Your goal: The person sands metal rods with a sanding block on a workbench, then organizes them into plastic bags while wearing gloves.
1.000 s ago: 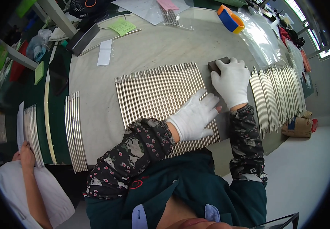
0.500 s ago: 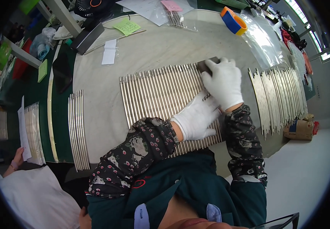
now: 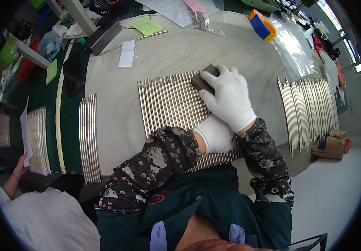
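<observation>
A row of slim, silvery metal rods (image 3: pixel 168 102) lies side by side on the pale table surface in front of me. In my gloved right hand (image 3: pixel 229 98) is a dark grey-brown rectangular block (image 3: pixel 202 80), pressed against the far ends of the rods. My left hand (image 3: pixel 214 134), also in a white glove, rests flat across the middle of the rods. The right hand and wrist cross over it and hide most of its fingers. Patterned sleeves cover both forearms.
More rods (image 3: pixel 308 111) are laid out at the right, and a small bundle (image 3: pixel 89 140) lies at the left. Beyond are a blue-and-orange tape roll (image 3: pixel 262 26), a plastic bag (image 3: pixel 293 50) and a dark box (image 3: pixel 104 37). Another person's hand (image 3: pixel 20 164) holds paper at far left.
My right hand has moved left along the rods' far ends with the block, which shows more fully. My left hand has become more covered by the right. The view has shifted slightly.
</observation>
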Tool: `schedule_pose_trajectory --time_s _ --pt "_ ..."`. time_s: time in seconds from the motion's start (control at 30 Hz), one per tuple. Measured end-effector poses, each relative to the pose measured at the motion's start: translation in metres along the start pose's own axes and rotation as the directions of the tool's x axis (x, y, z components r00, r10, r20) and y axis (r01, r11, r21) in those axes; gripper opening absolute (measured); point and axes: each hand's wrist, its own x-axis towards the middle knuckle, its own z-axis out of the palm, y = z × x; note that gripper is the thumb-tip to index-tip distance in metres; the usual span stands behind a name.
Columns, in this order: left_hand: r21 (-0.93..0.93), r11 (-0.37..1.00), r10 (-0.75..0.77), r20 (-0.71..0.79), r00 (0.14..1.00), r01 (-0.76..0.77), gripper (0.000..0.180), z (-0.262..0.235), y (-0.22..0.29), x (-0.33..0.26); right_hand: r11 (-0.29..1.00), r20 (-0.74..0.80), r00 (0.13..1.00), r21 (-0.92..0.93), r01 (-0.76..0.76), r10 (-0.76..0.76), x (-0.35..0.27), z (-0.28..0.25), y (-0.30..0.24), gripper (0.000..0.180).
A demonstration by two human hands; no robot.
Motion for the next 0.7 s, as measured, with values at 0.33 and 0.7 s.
schedule_pose_trajectory --time_s 0.33,0.7 --pt "-0.023 0.997 0.069 -0.067 0.995 -0.070 0.066 0.012 -0.001 0.012 0.995 0.148 0.984 -0.026 -0.100 0.102 0.005 -0.014 0.001 0.034" --pt "0.166 0.983 0.089 -0.058 0.994 -0.079 0.046 -0.019 0.020 0.025 0.937 0.162 0.950 -0.272 -0.218 0.268 0.006 -0.032 0.030 0.033"
